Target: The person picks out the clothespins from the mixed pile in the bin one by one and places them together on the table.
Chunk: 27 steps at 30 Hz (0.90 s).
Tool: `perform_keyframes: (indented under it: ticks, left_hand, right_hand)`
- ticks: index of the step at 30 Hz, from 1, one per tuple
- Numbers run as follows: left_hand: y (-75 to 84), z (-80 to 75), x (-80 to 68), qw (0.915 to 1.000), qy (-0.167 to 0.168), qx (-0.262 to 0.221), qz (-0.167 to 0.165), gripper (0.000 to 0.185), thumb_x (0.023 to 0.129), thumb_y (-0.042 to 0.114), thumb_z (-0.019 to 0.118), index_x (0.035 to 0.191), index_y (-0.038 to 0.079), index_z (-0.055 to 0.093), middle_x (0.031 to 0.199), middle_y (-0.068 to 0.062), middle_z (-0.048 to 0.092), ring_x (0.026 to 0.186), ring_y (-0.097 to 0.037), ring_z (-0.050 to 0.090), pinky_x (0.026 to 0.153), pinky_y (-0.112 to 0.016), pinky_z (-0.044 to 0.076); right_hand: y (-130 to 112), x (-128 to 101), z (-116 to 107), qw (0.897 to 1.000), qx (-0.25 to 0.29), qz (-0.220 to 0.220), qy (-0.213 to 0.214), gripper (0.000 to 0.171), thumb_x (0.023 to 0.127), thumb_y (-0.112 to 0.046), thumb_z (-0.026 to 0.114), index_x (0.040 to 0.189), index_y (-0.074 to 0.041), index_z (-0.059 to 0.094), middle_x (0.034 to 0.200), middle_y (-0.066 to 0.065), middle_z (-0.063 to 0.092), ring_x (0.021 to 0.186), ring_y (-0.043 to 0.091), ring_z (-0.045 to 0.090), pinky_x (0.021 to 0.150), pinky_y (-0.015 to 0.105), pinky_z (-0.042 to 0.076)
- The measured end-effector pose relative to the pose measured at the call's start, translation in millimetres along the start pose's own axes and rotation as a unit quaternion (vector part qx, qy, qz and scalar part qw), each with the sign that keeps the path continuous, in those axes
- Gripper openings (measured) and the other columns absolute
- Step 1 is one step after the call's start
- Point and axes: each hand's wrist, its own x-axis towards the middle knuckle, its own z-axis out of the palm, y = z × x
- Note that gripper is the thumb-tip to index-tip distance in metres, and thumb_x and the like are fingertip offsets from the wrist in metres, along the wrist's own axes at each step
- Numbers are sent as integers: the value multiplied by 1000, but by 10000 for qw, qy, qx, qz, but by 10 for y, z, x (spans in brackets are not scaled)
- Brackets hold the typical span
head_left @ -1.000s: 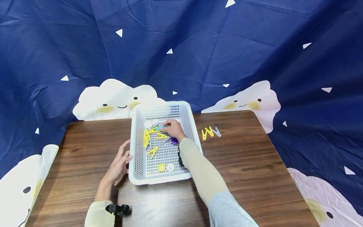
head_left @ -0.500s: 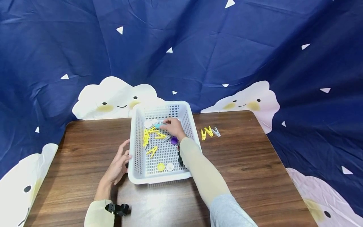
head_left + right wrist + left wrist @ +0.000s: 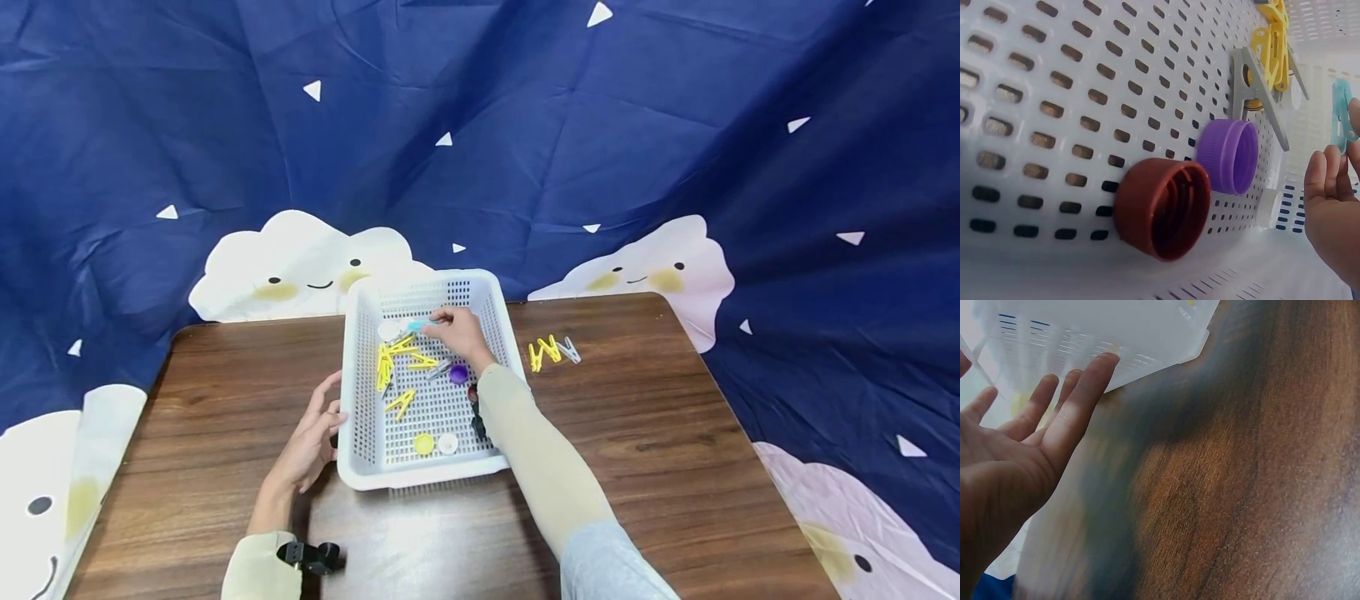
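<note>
Table [image 3: 660,433]: dark wood-grain top
Basket [image 3: 358,392]: white perforated plastic, rectangular, mid-table
Left hand [image 3: 311,442]: fingers straight, resting on basket's left wall
Right hand [image 3: 461,333]: inside basket, fingertips pinching teal peg [image 3: 422,326]
Pegs out [image 3: 551,350]: yellow and grey, on table right of basket
Pegs left [image 3: 397,367]: several yellow, one grey
Caps [image 3: 1197,181]: round ribbed plastic; purple, brown

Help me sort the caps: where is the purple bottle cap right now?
In the head view the purple bottle cap lies inside the white basket, right of centre, just under the right hand and beside a grey clothespin.
</note>
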Motion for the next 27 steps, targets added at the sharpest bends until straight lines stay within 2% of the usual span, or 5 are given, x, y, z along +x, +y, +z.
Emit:
perform_keyframes:
  ticks: [7, 14, 21, 27]
  left_hand:
    - [7, 6, 5, 9999, 66, 22, -72, 65, 105, 11, 39, 161, 30, 10, 154, -27, 28, 119, -27, 59, 80, -58, 54]
    - [23, -1, 9, 9999, 45, 26, -87, 66, 105, 11, 39, 161, 31, 10, 155, -27, 27, 120, -27, 59, 81, -59, 53]
    - [25, -8, 12, 9999, 51, 53, -88, 65, 105, 13, 40, 161, 31, 11, 155, -28, 27, 123, -30, 57, 81, -59, 53]
    - [26, -4, 11, 9999, 62, 43, -98, 65, 106, 14, 41, 161, 31, 11, 155, -28, 27, 123, -30, 57, 81, -59, 53]
  right_hand:
    - [-46, -30, -43, 9998, 100, -93, 124, 28, 89, -24, 79, 112, -9, 75, 102, 3, 69, 89, 17, 60, 86, 35, 51]
    - [-124, -69, -132, 9992, 209, -231, 238, 25, 90, -23, 78, 110, -9, 74, 94, 3, 66, 81, 15, 56, 78, 35, 49]
    - [-148, -65, -205, 9968, 613, -359, 364, 30, 89, -20, 78, 112, -2, 72, 91, 3, 64, 81, 15, 55, 76, 33, 47]
    - [-153, -71, -257, 9961, 668, -371, 442, 33, 89, -20, 79, 113, 0, 72, 90, 2, 62, 80, 14, 53, 76, 31, 46]
